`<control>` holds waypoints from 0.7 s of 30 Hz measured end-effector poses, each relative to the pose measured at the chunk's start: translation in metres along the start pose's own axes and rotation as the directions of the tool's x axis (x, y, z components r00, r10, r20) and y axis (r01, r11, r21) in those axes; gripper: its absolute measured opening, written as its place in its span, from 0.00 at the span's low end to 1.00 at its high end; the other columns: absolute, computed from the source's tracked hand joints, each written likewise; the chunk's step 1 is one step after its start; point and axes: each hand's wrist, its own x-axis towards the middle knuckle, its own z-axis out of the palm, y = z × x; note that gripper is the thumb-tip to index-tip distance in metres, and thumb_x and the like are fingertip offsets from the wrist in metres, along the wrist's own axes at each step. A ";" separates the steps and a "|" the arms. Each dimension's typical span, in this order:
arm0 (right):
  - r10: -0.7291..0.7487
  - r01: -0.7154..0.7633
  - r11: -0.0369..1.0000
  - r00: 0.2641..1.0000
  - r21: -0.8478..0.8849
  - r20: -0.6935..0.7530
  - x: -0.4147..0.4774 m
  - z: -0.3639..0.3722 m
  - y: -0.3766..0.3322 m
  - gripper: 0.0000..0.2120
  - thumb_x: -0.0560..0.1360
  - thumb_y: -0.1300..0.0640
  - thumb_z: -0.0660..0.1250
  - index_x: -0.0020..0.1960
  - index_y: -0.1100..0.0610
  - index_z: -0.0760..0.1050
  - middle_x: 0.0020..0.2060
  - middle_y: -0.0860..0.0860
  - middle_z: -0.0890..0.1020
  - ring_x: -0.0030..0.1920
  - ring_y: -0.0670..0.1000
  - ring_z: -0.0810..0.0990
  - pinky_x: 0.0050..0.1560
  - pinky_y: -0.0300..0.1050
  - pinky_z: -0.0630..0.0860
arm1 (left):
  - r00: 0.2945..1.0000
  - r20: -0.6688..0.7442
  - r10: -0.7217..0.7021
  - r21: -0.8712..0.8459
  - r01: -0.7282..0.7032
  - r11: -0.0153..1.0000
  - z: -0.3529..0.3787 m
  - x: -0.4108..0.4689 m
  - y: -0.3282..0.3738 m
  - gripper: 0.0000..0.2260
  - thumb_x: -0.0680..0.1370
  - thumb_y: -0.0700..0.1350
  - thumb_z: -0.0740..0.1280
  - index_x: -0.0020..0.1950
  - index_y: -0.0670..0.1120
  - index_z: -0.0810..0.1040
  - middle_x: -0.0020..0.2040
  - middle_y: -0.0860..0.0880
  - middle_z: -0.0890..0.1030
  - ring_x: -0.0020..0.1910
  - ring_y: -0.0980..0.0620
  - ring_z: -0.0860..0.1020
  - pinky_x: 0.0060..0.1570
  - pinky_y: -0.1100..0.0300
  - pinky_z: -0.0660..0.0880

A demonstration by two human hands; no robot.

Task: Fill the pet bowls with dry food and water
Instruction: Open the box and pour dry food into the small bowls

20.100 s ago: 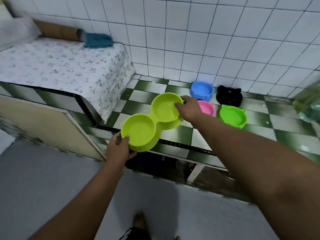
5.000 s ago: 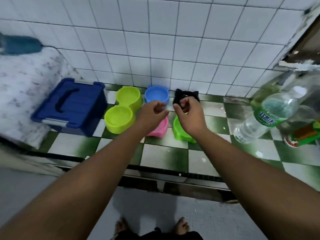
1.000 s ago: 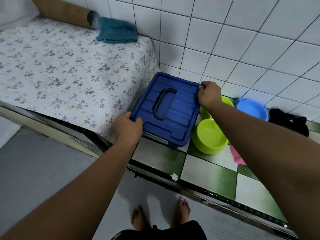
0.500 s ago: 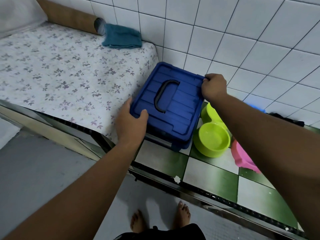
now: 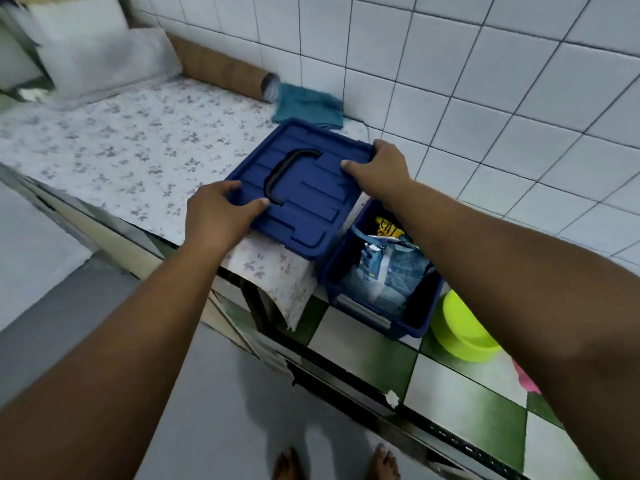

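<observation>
Floral cloth [image 5: 138,140]: left grip [image 5: 221,209], right grip [image 5: 377,168] clamp lid [image 5: 304,206] between them; box [image 5: 410,330] beside.

one head-worn wide-angle view only, looking steeply down and forward from standing height along both forearms, close over the green-and-white tiled counter [image 5: 464,393] edge, with the white tiled wall [image 5: 485,98] behind and bare feet below.
</observation>
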 end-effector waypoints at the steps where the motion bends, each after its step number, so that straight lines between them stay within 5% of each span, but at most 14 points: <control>1: -0.016 0.017 1.000 1.000 -0.019 0.023 0.003 0.010 -0.008 0.29 0.70 0.42 0.74 0.61 0.61 0.74 0.55 0.55 0.79 0.54 0.55 0.78 0.57 0.51 0.78 | 1.000 0.002 -0.026 -0.007 0.026 1.000 -0.006 0.005 -0.005 0.33 0.73 0.59 0.78 0.73 0.46 0.77 0.72 0.46 0.77 0.60 0.50 0.81 0.64 0.52 0.77; 6: -0.039 0.043 0.998 0.995 -0.039 0.097 0.016 0.051 -0.035 0.29 0.72 0.43 0.73 0.65 0.59 0.71 0.60 0.56 0.77 0.59 0.56 0.77 0.58 0.49 0.76 | 0.999 -0.032 -0.036 0.087 0.039 0.995 -0.022 0.026 -0.030 0.33 0.75 0.60 0.75 0.75 0.45 0.75 0.74 0.44 0.75 0.69 0.46 0.76 0.66 0.53 0.73; 9: -0.027 0.045 0.991 0.990 -0.128 0.138 0.020 0.067 -0.039 0.30 0.76 0.42 0.70 0.67 0.61 0.68 0.63 0.57 0.75 0.61 0.57 0.75 0.50 0.44 0.70 | 0.999 -0.027 -0.028 0.148 0.031 0.988 -0.019 0.035 -0.043 0.32 0.78 0.60 0.71 0.76 0.44 0.73 0.74 0.42 0.73 0.70 0.43 0.74 0.65 0.51 0.73; 17: -0.025 0.068 0.951 0.989 -0.302 0.145 0.016 0.081 -0.037 0.35 0.81 0.42 0.60 0.77 0.64 0.56 0.75 0.63 0.59 0.68 0.61 0.71 0.58 0.48 0.72 | 0.999 0.026 -0.023 0.404 0.010 0.915 -0.002 0.036 -0.047 0.28 0.84 0.60 0.57 0.79 0.45 0.64 0.83 0.38 0.53 0.82 0.34 0.46 0.73 0.39 0.64; 21: -0.028 0.078 0.935 0.988 -0.345 0.149 0.016 0.077 -0.037 0.31 0.81 0.41 0.60 0.73 0.64 0.62 0.70 0.62 0.67 0.61 0.59 0.75 0.49 0.44 0.69 | 0.997 0.057 -0.043 0.472 0.011 0.881 -0.001 0.041 -0.042 0.28 0.85 0.58 0.54 0.81 0.44 0.61 0.83 0.36 0.49 0.82 0.35 0.44 0.75 0.38 0.59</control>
